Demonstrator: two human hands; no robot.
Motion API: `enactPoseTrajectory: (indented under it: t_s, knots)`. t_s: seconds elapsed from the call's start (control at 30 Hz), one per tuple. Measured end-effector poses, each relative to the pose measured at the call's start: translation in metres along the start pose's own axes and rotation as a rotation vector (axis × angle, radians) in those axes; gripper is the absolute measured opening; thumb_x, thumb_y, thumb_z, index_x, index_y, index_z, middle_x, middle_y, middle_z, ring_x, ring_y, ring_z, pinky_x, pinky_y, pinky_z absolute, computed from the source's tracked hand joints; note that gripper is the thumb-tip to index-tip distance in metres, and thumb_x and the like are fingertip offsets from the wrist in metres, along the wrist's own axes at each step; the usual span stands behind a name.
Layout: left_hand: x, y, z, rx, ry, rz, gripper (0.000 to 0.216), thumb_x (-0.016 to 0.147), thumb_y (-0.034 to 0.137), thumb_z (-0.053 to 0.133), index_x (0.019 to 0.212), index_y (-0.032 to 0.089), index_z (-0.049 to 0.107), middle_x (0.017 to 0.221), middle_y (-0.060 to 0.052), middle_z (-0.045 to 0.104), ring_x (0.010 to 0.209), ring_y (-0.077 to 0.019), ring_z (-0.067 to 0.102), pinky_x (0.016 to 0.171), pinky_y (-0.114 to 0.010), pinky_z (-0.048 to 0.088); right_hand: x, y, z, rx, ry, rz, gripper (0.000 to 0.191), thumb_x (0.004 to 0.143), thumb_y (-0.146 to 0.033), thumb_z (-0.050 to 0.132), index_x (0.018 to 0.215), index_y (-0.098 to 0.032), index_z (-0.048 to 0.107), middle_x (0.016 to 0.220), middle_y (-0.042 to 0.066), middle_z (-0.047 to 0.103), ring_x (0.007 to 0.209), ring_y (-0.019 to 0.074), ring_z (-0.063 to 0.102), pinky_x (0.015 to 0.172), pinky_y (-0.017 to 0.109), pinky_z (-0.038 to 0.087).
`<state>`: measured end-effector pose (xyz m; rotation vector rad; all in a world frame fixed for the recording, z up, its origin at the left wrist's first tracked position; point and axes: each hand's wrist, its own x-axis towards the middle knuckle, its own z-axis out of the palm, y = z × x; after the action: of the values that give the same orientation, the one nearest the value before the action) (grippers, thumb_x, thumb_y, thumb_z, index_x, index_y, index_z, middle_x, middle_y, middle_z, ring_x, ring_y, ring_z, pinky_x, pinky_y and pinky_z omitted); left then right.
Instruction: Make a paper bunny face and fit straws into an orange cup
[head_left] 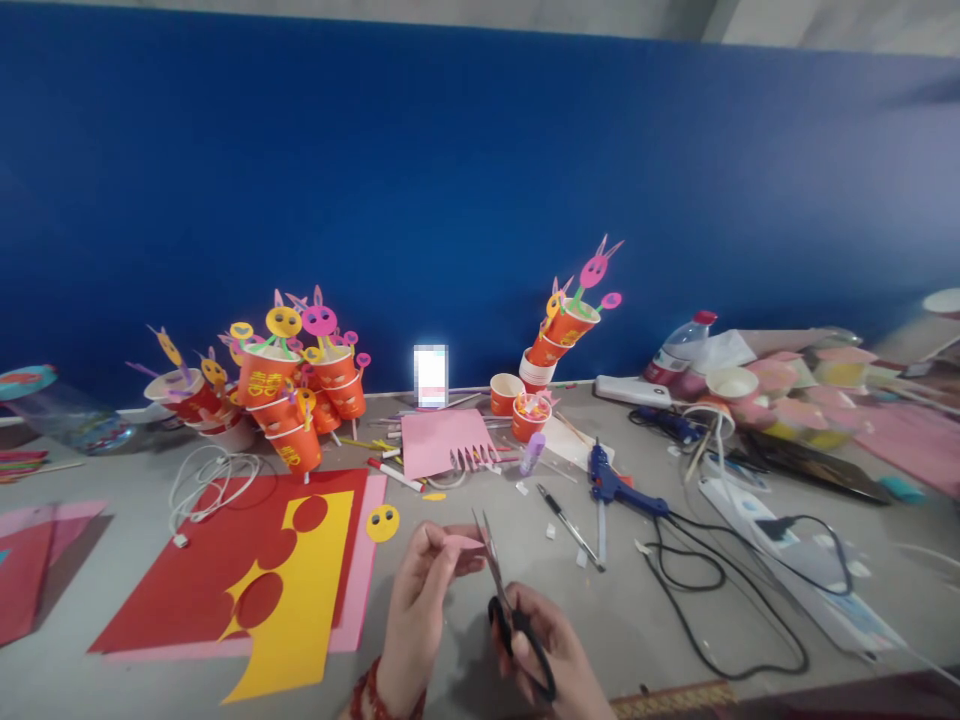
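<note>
Between the fingertips of my left hand [421, 590] is a small pointed piece of pink paper [465, 542]. My right hand [551, 650] grips black-handled scissors [498, 572] by the loops. Their blades point up and stand slightly apart, close beside the pink piece; whether they touch it I cannot tell. A yellow paper circle with two googly eyes [382, 523] lies on the table just left of my left hand. Further back is a pink sheet [439, 440] with notches cut along its near edge.
Red and yellow cut sheets [311, 600] lie at left. Behind them stand orange paper cups [270, 375] holding paper faces. A blue glue gun [615, 485] with a looping black cord, a pen [570, 525] and a power strip [795, 570] lie at right. A purple glue stick [532, 454] stands mid-table.
</note>
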<state>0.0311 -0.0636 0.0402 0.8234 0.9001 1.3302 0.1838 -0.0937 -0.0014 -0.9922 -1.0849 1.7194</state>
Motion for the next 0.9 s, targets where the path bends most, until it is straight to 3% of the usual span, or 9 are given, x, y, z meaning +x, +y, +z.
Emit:
enactPoseTrajectory:
  t_s: [0.9]
  knots:
    - [-0.0002, 0.0036, -0.0021, 0.09, -0.02, 0.027, 0.019, 0.095, 0.034, 0.057, 0.082, 0.019, 0.058, 0.101, -0.008, 0.073, 0.092, -0.0219, 0.07, 0.085, -0.034, 0.054, 0.0025, -0.0015, 0.0007, -0.103, 0.035, -0.025, 0.064, 0.061, -0.079, 0.07, 0.064, -0.022, 0.042, 0.051, -0.007, 0.039, 0.04, 0.0063, 0.037, 0.041, 0.018, 0.03]
